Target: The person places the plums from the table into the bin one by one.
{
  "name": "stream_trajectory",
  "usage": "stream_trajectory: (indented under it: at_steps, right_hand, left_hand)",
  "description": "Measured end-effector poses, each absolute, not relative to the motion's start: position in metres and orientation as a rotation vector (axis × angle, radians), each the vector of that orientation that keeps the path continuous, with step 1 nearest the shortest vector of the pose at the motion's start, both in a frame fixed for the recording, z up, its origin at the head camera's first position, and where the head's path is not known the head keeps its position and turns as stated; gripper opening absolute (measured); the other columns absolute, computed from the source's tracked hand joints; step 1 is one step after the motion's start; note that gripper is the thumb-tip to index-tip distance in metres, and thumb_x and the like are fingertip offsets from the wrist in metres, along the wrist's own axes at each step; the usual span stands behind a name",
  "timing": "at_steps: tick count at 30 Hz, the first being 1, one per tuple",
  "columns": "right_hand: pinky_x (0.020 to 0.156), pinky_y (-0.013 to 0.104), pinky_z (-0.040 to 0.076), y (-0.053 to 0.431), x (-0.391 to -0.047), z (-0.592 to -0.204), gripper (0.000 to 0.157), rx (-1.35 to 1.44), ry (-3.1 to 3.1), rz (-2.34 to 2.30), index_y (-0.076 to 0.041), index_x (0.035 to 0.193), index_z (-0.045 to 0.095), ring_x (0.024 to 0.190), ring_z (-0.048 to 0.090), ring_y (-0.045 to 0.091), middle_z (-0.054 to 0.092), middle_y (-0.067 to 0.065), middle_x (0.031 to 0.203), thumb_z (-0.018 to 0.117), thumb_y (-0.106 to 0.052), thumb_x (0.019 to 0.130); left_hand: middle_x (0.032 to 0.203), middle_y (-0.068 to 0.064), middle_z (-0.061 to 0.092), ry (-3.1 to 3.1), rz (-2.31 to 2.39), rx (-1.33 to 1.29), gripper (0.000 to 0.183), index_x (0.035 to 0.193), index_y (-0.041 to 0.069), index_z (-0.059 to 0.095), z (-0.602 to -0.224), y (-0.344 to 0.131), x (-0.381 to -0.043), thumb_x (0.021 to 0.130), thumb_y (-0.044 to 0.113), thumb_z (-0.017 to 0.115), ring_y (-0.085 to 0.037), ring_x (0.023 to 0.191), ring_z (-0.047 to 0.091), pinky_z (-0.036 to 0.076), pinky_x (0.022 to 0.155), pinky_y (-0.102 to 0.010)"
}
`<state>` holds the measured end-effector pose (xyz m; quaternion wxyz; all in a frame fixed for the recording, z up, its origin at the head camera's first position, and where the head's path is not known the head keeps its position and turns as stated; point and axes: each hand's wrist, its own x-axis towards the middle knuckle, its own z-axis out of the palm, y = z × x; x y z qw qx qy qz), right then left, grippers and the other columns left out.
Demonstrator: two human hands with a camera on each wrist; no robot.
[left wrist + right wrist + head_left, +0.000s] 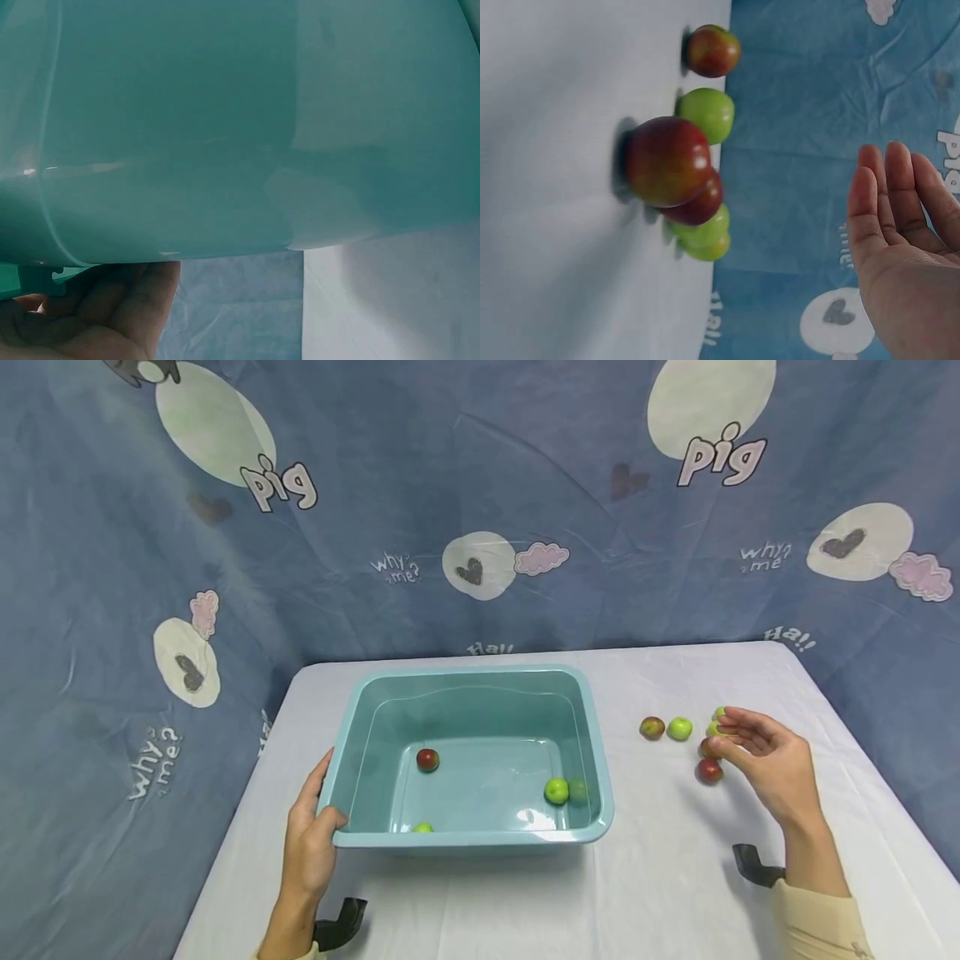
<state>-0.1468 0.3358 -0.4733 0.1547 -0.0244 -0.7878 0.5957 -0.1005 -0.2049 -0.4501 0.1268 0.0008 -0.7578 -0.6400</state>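
A light teal plastic basin (480, 839) fills the middle of the table in the head view. Its left rim is gripped by my left hand (309, 843), thumb over the edge and fingers outside. In the left wrist view the basin's wall (187, 135) hides much of that hand (112, 315). Inside lie a red apple (427, 760), a green apple (557, 791) and another green apple (423, 828) partly behind the front rim. My right hand (776, 768) hovers with nothing in it near several red and green apples, including a front red apple (667, 161).
A white cloth covers the table (480, 902). Left of the apple cluster sit a red-green apple (652, 728) and a green apple (680, 728). A blue printed curtain (420, 485) hangs behind and beside the table. Black wrist mounts (341, 927) jut from both wrists.
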Motion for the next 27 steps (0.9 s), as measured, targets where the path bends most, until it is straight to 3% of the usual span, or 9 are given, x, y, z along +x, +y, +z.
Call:
stream_trajectory:
  at_steps: [4, 22, 27]
  right_hand:
    - [0.087, 0.011, 0.046, 0.337, -0.146, -0.480, 0.046, -0.080, -2.242, 1.739, -0.002, 0.126, 0.066, 0.099, 0.066, 0.006, 0.071, -0.002, 0.108, 0.081, 0.002, 0.083]
    - [0.079, 0.011, 0.047, 0.341, -0.144, -0.513, 0.049, -0.208, -2.340, 1.629, 0.013, 0.127, 0.058, 0.092, 0.064, 0.001, 0.071, -0.005, 0.101, 0.080, -0.005, 0.087]
    - [0.077, 0.011, 0.047, 0.341, -0.143, -0.515, 0.052, -0.289, -2.401, 1.579, 0.012, 0.128, 0.059, 0.090, 0.062, -0.001, 0.070, -0.006, 0.102, 0.081, -0.012, 0.087]
  left_hand:
    - [0.156, -0.010, 0.040, -2.210, -1.870, 0.016, 0.086, 0.158, 0.008, 0.037, -0.451, -0.205, -0.099, 0.075, -0.011, 0.035, -0.032, 0.139, 0.038, 0.038, 0.096, -0.023]
    - [0.155, -0.008, 0.040, -2.182, -1.909, 0.015, 0.086, 0.158, 0.011, 0.038, -0.450, -0.204, -0.099, 0.075, -0.011, 0.034, -0.032, 0.136, 0.040, 0.040, 0.095, -0.026]
    - [0.154, -0.008, 0.041, -2.185, -1.897, 0.022, 0.086, 0.157, 0.011, 0.039, -0.450, -0.204, -0.100, 0.074, -0.011, 0.035, -0.030, 0.135, 0.041, 0.039, 0.095, -0.026]
